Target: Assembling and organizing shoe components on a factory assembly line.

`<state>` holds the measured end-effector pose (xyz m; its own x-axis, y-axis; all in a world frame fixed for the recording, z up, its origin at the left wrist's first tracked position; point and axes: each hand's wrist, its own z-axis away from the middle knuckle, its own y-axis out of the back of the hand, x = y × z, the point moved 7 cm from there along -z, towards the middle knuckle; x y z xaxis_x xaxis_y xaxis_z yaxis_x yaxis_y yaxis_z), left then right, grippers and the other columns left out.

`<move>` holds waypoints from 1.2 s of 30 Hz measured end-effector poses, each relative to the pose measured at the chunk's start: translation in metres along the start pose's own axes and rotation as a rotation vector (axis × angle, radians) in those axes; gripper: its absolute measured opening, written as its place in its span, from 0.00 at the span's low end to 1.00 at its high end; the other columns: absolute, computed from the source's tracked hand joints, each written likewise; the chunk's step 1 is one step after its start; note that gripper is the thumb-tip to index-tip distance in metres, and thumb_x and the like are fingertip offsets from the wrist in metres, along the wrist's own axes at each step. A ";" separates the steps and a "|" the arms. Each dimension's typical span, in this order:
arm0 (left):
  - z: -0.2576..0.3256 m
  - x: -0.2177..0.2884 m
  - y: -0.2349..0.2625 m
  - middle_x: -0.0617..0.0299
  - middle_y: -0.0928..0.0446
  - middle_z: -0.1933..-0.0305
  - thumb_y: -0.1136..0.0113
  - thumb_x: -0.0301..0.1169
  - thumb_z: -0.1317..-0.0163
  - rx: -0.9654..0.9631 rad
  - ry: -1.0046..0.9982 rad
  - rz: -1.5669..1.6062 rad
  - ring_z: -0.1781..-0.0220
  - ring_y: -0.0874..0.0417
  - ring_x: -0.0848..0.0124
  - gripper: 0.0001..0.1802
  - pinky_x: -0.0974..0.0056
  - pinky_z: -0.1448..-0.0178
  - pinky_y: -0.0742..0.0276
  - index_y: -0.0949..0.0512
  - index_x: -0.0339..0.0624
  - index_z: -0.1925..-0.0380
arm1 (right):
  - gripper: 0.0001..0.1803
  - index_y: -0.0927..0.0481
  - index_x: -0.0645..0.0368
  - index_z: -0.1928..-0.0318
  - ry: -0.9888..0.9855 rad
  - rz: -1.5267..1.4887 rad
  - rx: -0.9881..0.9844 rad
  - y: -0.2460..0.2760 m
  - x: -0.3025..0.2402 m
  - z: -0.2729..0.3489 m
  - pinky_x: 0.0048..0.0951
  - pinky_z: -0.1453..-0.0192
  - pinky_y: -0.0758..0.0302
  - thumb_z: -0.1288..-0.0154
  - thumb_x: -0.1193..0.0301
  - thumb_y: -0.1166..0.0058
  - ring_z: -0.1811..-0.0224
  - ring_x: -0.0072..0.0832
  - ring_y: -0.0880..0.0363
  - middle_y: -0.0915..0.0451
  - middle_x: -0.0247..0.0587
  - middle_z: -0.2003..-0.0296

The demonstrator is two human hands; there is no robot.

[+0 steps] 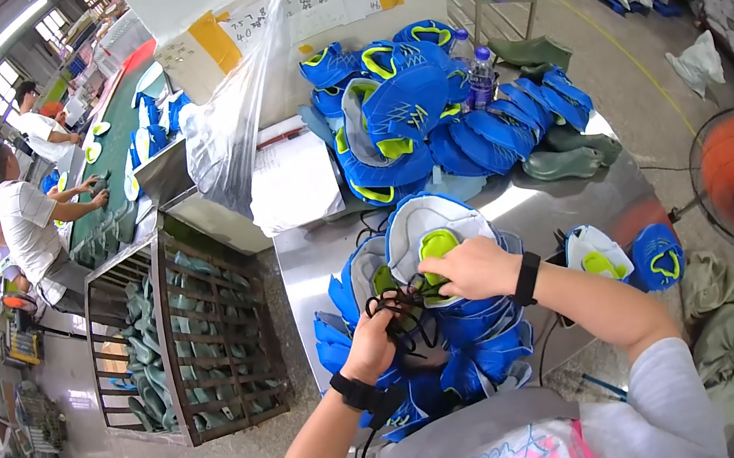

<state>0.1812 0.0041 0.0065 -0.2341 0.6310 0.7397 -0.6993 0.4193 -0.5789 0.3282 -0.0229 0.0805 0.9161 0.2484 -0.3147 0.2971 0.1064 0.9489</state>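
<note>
"Where are the person's hands?"

"Both are over the near middle of the metal table (518, 201), close to each other. The left hand (369, 345) has its thumb and fingers pinching the black laces (403, 299), which hang in loops between the two hands."

"And the right one?"

"The right hand (480, 266) reaches in from the right, its fingers bent and resting against the yellow-green tongue (437, 243) of a blue shoe upper (427, 212) with a white lining. I cannot tell whether the fingertips pinch the tongue or a lace."

"Where is that upper?"

"In front of the person, at the far end of a cluster of blue uppers (485, 326) on the near part of the table. Two loose uppers (598, 254) lie to the right, beside each other."

"What is farther off?"

"A heap of blue uppers (409, 105) at the far side, with purple-capped bottles (480, 79) among them, dark green foot forms (564, 159) to its right and white paper (296, 183) to its left. On the floor at left, a metal crate (175, 344) holds more foot forms."

"Anyone else?"

"At far left, a co-worker (24, 211) in a white shirt stands with both hands over a green work surface (119, 139)."
</note>
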 end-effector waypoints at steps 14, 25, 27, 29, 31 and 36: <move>-0.019 0.003 -0.044 0.72 0.27 0.71 0.53 0.25 0.41 -0.161 -0.130 -0.721 0.67 0.31 0.81 0.14 0.75 0.60 0.34 0.23 0.38 0.56 | 0.15 0.28 0.62 0.66 0.176 -1.532 0.207 0.091 -0.038 -0.016 0.23 0.62 0.29 0.38 0.60 0.50 0.66 0.23 0.25 0.25 0.40 0.70; -0.081 0.044 -0.024 0.48 0.24 0.74 0.48 0.32 0.44 0.034 -0.485 -1.315 0.71 0.23 0.57 0.10 0.57 0.66 0.30 0.27 0.34 0.70 | 0.11 0.19 0.57 0.72 -0.402 -0.003 -0.019 -0.023 0.056 -0.026 0.43 0.63 0.26 0.51 0.65 0.51 0.69 0.47 0.22 0.21 0.50 0.72; -0.091 0.043 -0.013 0.44 0.24 0.70 0.49 0.31 0.46 -0.032 -0.507 -1.606 0.65 0.22 0.50 0.10 0.53 0.61 0.28 0.26 0.34 0.72 | 0.12 0.19 0.59 0.73 -0.576 0.065 0.029 -0.026 0.105 -0.020 0.44 0.62 0.26 0.51 0.65 0.52 0.67 0.48 0.22 0.21 0.53 0.70; -0.102 0.041 0.003 0.45 0.23 0.68 0.51 0.26 0.49 0.059 -0.467 -1.833 0.64 0.22 0.50 0.07 0.51 0.58 0.27 0.25 0.36 0.73 | 0.14 0.19 0.60 0.72 -0.722 0.116 0.100 -0.023 0.140 0.001 0.44 0.61 0.26 0.51 0.64 0.53 0.66 0.49 0.22 0.21 0.54 0.70; -0.108 0.053 0.022 0.44 0.23 0.70 0.52 0.28 0.46 0.161 -0.495 -1.787 0.65 0.21 0.50 0.09 0.52 0.60 0.27 0.26 0.34 0.71 | 0.15 0.19 0.61 0.73 -0.751 0.086 0.139 -0.020 0.149 0.015 0.44 0.60 0.27 0.50 0.64 0.54 0.66 0.48 0.22 0.21 0.55 0.70; -0.125 0.080 0.024 0.50 0.23 0.76 0.53 0.31 0.44 0.296 -0.359 -1.030 0.72 0.21 0.59 0.10 0.58 0.66 0.28 0.28 0.33 0.71 | 0.12 0.20 0.64 0.78 -0.688 -0.492 0.369 -0.032 0.173 0.031 0.33 0.67 0.27 0.52 0.67 0.47 0.73 0.34 0.22 0.21 0.48 0.76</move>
<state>0.2300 0.1470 0.0089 0.3993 -0.1695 0.9010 -0.7925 0.4303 0.4321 0.4852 -0.0132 -0.0037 0.5869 -0.3832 -0.7132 0.6543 -0.2943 0.6966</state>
